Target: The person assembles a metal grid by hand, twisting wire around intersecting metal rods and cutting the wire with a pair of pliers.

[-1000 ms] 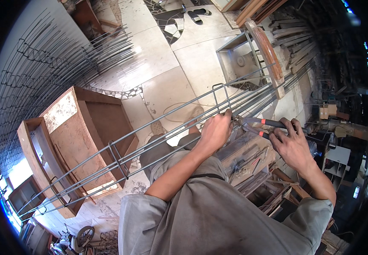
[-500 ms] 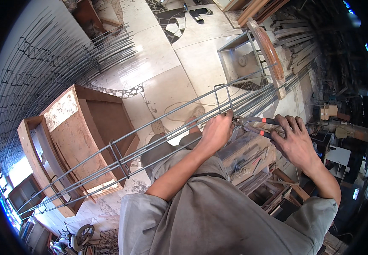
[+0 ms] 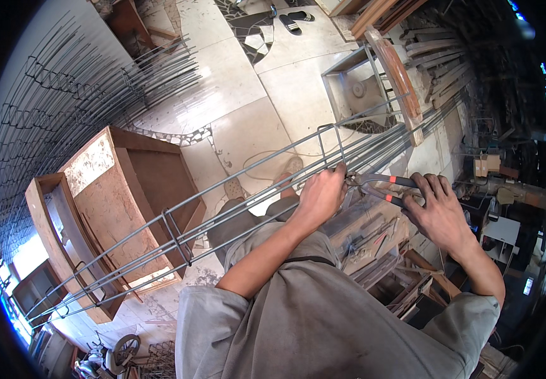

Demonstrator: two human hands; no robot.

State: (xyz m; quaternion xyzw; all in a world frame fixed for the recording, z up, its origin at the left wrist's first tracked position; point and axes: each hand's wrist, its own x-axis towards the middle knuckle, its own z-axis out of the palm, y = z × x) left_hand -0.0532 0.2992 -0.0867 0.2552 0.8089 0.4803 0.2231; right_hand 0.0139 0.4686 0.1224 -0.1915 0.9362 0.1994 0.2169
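Observation:
A long cage of thin steel rods runs slantwise across the view, from lower left to upper right, in front of my body. Square wire stirrups ring the rods at intervals. My left hand is closed in a fist at the rods, just below one upright stirrup; what its curled fingers hold is hidden. My right hand grips the dark handles of a pair of pincers with orange-red bands. The handles stand spread, and the jaws meet the rods beside my left fingertips.
A wooden cabinet stands under the cage's left part. The right end lies by a curved wooden piece. More stirrup-bound rods lie at far left. Loose wood and tools sit near my right side. Sandals lie on the tiled floor.

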